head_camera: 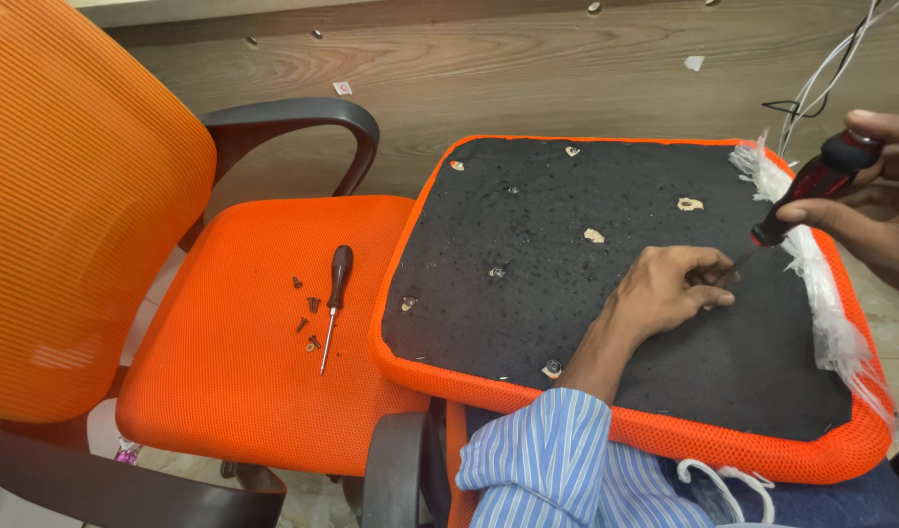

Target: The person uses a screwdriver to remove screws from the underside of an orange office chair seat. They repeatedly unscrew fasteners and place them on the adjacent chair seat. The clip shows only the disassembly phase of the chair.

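Fingers (708, 284) of the left hand (664, 288) curl shut around the screwdriver's metal tip, steadying it on the upturned seat cushion (567, 284). The right hand (875, 196) wraps closed on the red-and-black screwdriver (811, 186), angled to bear down. The screw itself hides under the fingers; the right wrist runs off frame.

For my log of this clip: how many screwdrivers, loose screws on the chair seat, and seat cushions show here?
Screwdrivers: 2, one lying on the chair seat, one red and black in the right hand, tip by the left hand
Loose screws: about 5
Seat cushions: 2, the chair seat and the upturned cushion
Total: about 9
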